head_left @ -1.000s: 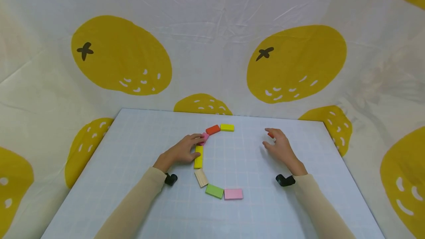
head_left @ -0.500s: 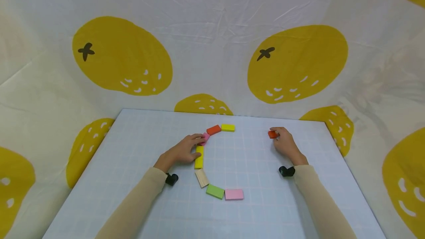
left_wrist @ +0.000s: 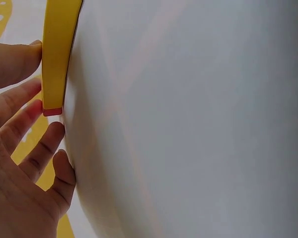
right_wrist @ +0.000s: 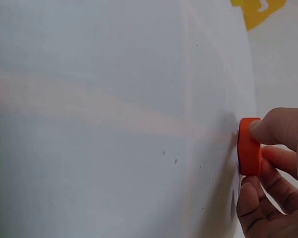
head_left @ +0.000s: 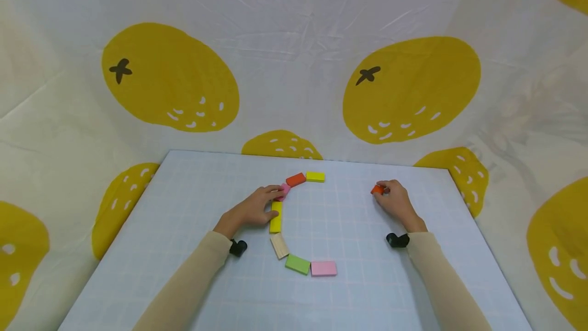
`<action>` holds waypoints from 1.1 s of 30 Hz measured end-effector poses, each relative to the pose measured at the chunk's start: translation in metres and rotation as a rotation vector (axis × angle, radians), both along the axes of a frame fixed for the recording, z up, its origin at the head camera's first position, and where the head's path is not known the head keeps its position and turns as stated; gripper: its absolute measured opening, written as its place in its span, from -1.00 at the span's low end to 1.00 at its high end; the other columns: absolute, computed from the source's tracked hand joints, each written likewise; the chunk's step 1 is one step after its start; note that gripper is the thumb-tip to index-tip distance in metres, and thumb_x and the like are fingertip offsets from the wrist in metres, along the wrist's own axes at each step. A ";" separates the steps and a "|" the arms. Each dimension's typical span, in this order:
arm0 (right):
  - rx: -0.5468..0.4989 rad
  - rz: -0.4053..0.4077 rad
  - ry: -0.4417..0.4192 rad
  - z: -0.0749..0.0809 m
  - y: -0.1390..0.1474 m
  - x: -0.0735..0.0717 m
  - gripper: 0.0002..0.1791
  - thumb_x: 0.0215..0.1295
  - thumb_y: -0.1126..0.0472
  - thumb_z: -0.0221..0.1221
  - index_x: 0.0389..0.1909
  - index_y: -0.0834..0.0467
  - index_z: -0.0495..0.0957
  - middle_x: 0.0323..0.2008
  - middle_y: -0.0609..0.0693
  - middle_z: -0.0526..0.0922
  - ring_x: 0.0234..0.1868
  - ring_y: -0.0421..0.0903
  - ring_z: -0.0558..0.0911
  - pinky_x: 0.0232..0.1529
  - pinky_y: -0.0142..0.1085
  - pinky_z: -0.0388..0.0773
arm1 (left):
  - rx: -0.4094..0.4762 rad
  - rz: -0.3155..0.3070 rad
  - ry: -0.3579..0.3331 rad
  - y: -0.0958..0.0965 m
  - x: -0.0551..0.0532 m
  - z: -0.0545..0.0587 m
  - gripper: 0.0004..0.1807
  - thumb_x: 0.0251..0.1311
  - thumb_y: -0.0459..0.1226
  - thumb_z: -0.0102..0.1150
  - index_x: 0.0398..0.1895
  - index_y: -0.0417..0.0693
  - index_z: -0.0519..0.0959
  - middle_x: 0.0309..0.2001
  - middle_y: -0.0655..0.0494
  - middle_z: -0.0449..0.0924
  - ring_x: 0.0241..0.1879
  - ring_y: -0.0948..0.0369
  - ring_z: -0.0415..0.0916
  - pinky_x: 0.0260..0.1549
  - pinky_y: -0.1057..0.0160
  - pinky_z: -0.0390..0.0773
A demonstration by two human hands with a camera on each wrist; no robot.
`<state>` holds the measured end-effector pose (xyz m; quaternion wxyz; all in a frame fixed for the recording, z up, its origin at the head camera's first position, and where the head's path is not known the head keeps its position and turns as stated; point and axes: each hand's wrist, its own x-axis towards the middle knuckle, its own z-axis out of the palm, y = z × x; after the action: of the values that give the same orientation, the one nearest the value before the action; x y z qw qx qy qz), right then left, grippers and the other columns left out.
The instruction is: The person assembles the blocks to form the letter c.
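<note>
In the head view my left hand point(head_left: 251, 207) rests at the left side of a curved row of small flat blocks. Its thumb touches the yellow block point(head_left: 275, 225), and its fingertips lie over the pink block point(head_left: 286, 189), partly hiding it. The left wrist view has the thumb and fingers loosely extended against the side of that yellow block point(left_wrist: 59, 54). Over at the right, apart from the row, my right hand point(head_left: 396, 202) pinches an orange-red block point(head_left: 376, 189). Seen from the right wrist, the thumb presses one face of this orange-red block point(right_wrist: 249, 151) close to the tabletop.
The row continues with a red block point(head_left: 296, 180) and another yellow block point(head_left: 315, 176) at the far end. Toward me come a plain wood block point(head_left: 278, 246), a green block point(head_left: 297, 264) and a light pink block point(head_left: 323, 268). A fruit-patterned cloth point(head_left: 294, 86) hangs behind the table.
My right hand's spread fingers have closed on the orange-red block. The hand moved slightly right, then a little nearer to me, and the block turned slightly. The left hand has stayed still.
</note>
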<state>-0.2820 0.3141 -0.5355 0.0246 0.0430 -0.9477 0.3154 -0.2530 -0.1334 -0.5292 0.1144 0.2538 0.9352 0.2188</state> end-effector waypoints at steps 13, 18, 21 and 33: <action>-0.028 0.004 0.026 0.001 -0.003 0.019 -0.58 0.33 0.22 0.28 0.11 0.40 0.61 0.01 0.34 0.59 -0.04 0.19 0.59 0.01 0.00 0.55 | -0.021 -0.007 0.011 0.001 -0.001 -0.003 -0.29 0.30 -0.14 0.27 0.53 0.03 0.37 0.56 0.04 0.24 0.49 -0.04 0.23 0.47 -0.12 0.30; -0.038 -0.012 -0.004 0.004 -0.007 0.028 -0.58 0.36 0.19 0.28 0.14 0.35 0.59 0.05 0.31 0.59 -0.01 0.17 0.59 -0.03 -0.07 0.56 | -0.017 0.000 0.007 0.001 -0.001 -0.002 -0.29 0.31 -0.14 0.27 0.53 0.04 0.37 0.57 0.05 0.24 0.49 -0.04 0.22 0.47 -0.12 0.30; -0.046 -0.017 -0.023 0.005 -0.010 0.034 -0.56 0.37 0.15 0.28 0.15 0.33 0.59 0.04 0.30 0.60 -0.02 0.15 0.59 -0.05 -0.11 0.56 | -0.019 0.000 0.006 0.000 -0.001 -0.002 -0.29 0.31 -0.14 0.27 0.53 0.04 0.36 0.57 0.05 0.24 0.49 -0.03 0.22 0.47 -0.12 0.30; -0.077 -0.005 -0.001 0.006 -0.012 0.059 -0.56 0.35 0.18 0.33 0.16 0.33 0.59 0.03 0.27 0.62 -0.01 0.12 0.60 -0.07 -0.16 0.61 | -0.007 -0.011 0.012 0.001 0.000 0.001 -0.29 0.30 -0.17 0.27 0.53 0.00 0.36 0.56 0.01 0.23 0.49 -0.06 0.23 0.46 -0.15 0.29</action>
<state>-0.2233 0.3018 -0.5295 0.0265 0.0395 -0.9349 0.3516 -0.2525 -0.1322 -0.5283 0.1111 0.2598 0.9352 0.2134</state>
